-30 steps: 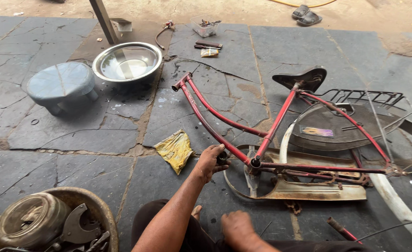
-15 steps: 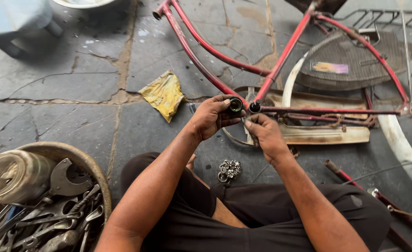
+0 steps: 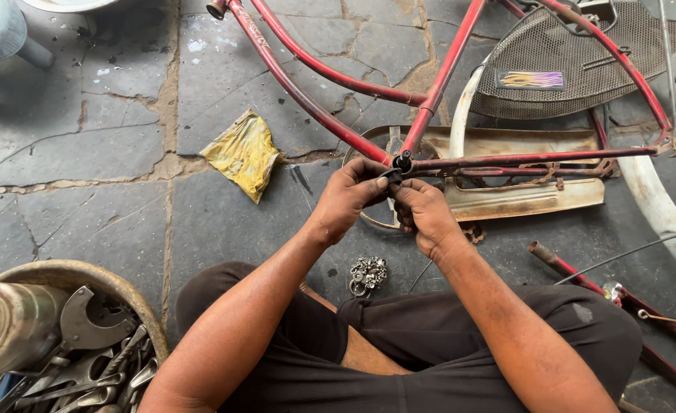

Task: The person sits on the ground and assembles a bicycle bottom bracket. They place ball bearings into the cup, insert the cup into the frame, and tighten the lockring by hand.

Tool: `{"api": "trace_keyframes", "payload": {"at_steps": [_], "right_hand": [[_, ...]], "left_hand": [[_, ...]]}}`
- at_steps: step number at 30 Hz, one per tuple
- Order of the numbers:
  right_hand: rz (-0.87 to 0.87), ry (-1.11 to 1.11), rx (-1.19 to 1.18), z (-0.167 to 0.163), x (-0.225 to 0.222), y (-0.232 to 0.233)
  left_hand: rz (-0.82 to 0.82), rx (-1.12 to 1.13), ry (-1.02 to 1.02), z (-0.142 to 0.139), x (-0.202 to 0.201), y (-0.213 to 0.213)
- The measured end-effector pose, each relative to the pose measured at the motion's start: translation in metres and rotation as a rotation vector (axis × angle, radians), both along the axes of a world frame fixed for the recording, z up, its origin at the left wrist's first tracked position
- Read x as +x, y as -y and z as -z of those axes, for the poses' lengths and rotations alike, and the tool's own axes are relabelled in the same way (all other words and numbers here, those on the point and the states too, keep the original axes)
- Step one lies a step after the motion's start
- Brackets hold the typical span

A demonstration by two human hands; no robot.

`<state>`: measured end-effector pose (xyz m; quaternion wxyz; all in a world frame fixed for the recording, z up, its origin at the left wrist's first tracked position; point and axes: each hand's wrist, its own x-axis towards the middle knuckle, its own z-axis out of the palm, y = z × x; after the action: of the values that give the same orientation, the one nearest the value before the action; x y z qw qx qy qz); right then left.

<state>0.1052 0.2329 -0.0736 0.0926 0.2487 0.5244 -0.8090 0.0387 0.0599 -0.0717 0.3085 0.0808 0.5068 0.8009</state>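
Red bicycle frame (image 3: 307, 99) — rusty, scuffed, lying flat.

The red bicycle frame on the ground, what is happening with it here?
A person sits cross-legged on the stone floor. Both the left hand and the right hand grip the bottom bracket of the red bicycle frame, which lies flat. A yellow rag lies beside it, a bowl of wrenches at the person's left, and small metal parts before the legs.

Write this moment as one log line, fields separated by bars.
left hand: on bottom bracket | right hand: same spot | frame: lying on floor
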Motion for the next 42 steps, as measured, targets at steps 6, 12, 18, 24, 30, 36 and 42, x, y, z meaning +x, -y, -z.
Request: {"api": "trace_keyframes", "payload": {"at_steps": [6,12,18,24,30,36,42], "right_hand": [[0.022,-0.052,0.014,-0.002,0.001,0.004],[0.014,-0.063,0.217,0.002,0.004,0.011],[0.0,-0.031,-0.054,0.007,0.0,-0.006],[0.23,-0.084,-0.463,0.01,0.0,-0.016],[0.232,-0.233,-0.625,-0.006,0.006,-0.002],[0.343,-0.305,-0.568,-0.011,0.008,0.02],[0.385,-0.319,-0.427,-0.005,0.012,0.032]], "left_hand": [[0.021,0.009,0.033,-0.002,-0.001,0.001],[0.025,-0.088,-0.003,-0.002,0.003,0.0],[-0.062,-0.028,0.247,-0.004,-0.013,0.009],[-0.077,-0.079,0.282,0.005,-0.013,0.012],[0.015,-0.111,0.338,0.015,-0.002,0.005],[-0.019,-0.149,0.358,0.016,0.003,0.001],[-0.002,-0.158,0.39,0.014,0.008,-0.002]]}}
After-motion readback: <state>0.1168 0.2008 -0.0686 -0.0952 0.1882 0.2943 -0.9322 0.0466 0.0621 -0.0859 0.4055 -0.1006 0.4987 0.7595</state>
